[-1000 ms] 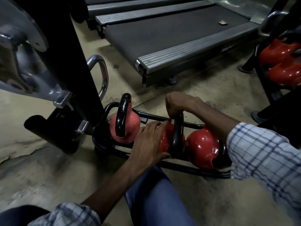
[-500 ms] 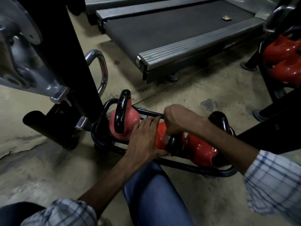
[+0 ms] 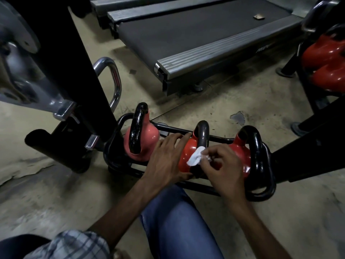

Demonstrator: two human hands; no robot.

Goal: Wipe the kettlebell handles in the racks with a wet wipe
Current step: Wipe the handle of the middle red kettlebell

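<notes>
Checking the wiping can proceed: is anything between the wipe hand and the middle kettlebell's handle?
Nothing visible. The right hand pinches the wet wipe at the foot of the middle handle; the left hand rests beside it.

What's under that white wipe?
The wet wipe lies on the middle kettlebell, at the base of its black handle, pinched by the right hand. The patch of surface directly beneath is covered, so its state cannot be seen.

On left arm, blue-and-white checked fabric sleeve [image 3: 69, 243] pushed up, left of blue denim trouser leg [image 3: 177, 225], left hand [image 3: 166, 161] and right hand [image 3: 222, 169] bare
</notes>
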